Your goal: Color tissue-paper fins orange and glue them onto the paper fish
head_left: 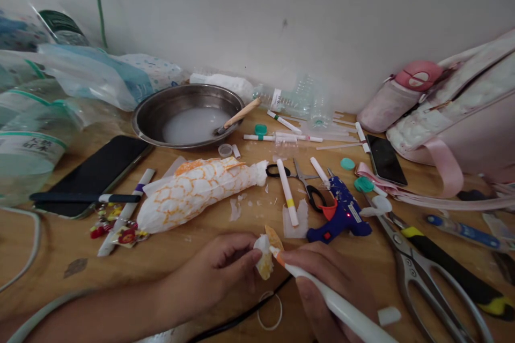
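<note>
My left hand (225, 265) pinches a small white paper piece (263, 257) with yellow-orange colouring on it, held just above the wooden table. In my right hand (333, 284) is a white marker (341, 305) with an orange collar, its tip at the paper piece. Beyond my hands lies a white paper-covered fish shape (197, 193) with orange scale lines and an orange fin. A white marker with a yellow band (287, 193) rests beside it. To the right is a blue glue gun (341, 214) with a red light lit.
A metal basin (140, 123) of milky liquid with a brush (241, 112) stands at the back. Large scissors (414, 262) and small black-handled scissors (316, 195) lie to the right. At left are a phone (96, 171) and plastic bags; a pink bottle (394, 96) stands near a bag (462, 112).
</note>
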Demonstrator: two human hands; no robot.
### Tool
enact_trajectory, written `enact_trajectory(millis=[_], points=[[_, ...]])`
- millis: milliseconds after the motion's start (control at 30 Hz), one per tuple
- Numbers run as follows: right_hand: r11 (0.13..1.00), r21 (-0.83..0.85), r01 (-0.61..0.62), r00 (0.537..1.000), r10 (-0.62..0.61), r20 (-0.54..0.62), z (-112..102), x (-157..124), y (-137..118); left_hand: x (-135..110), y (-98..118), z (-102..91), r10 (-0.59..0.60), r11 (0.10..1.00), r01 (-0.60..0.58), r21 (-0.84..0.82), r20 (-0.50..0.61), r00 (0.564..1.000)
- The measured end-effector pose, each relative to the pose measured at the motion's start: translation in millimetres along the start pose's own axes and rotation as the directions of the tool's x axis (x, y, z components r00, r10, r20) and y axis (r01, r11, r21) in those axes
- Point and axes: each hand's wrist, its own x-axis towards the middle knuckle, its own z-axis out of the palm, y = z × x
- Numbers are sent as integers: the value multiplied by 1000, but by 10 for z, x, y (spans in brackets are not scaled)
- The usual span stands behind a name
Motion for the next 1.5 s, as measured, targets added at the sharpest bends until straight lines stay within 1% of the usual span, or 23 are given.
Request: enact_trajectory(millis=[100,200,333,433,500,633,800,900,1067,1133,1200,1333,1433,1500], points=[[999,31,-33,999,32,26,-19,10,-13,-3,-24,-7,25,999,-25,36,11,1000],[998,58,-35,999,33,32,-26,20,-17,-4,-35,-11,46,996,-47,75,20,999],[997,44,-57,997,55,45,-57,26,-22,-14,-17,-9,57,991,-60,123,25,998],[998,44,-37,994,32,106,-102,32,-32,-22,-17,-6,77,985,-80,152,22,997],[999,40,-17,995,13,100,-114,36,-36,-19,-26,-5,81,983,-84,164,22,996],[999,29,-22,999,20,40,-79,36,-33,-4,-34,-5,53,989,-55,137,25,998],[1000,9,-25,999,24,44,-49,18,-33,0,-1,0,39,993,-39,109,4,999],[999,3,-38,998,38,40,-52,12,-35,-5,18,7,28,997,-28,72,12,1000],[999,28,26,996,-29,90,-84,37,-38,-15,10,18,1,998,-2,57,18,1000],[999,31,10,997,-13,81,-86,42,-32,-16,0,19,-17,999,16,49,25,1000],[1000,26,-10,998,8,68,-86,42,-20,-13,-6,20,-13,999,12,53,22,1000],[999,14,43,992,-44,122,-112,54,-10,-5,4,22,-3,998,2,69,20,1000],[1000,6,9,994,-9,109,-130,61,-22,-4,7,21,19,997,-21,72,26,999],[999,28,17,993,-21,117,-127,51,-25,-5,0,21,40,997,-42,67,30,999]])
